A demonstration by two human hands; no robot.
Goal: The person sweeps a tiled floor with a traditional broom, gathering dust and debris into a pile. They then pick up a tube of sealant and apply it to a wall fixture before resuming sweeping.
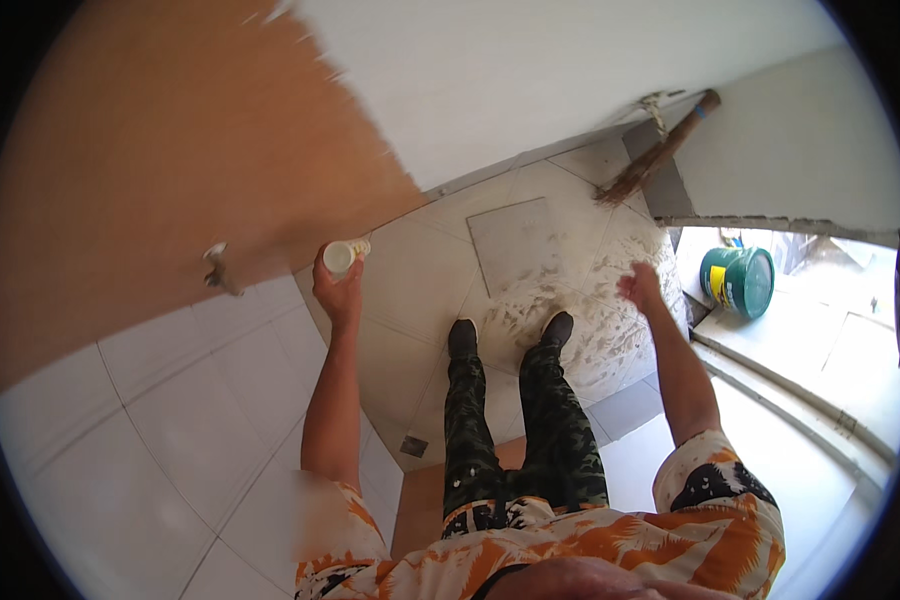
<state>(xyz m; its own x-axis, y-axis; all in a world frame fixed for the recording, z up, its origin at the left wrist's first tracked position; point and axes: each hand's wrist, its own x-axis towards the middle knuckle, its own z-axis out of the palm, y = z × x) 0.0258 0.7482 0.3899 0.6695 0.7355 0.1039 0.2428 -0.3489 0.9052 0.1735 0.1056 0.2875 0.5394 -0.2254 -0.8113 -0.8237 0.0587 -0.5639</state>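
My left hand (pixel 338 296) is wrapped round a white paper cup (pixel 338 259), whose round end faces up toward me. It hangs over the tiled floor, close to the wall with orange-brown paint (pixel 190 170). On the other side my right hand (pixel 644 287) is held out over the dirty floor near the doorway. Its fingers are slightly bent and apart, and nothing shows in them. Between both hands, my dark shoes (pixel 463 338) stand on the tiles.
A broom (pixel 660 155) leans in the far right corner. Beyond the doorway sits a green bucket (pixel 745 280) with a yellow label. A square panel (pixel 515 238) lies in the smeared floor, and a small drain (pixel 414 446) is nearer me. A metal fitting (pixel 220 270) sticks out of the left wall.
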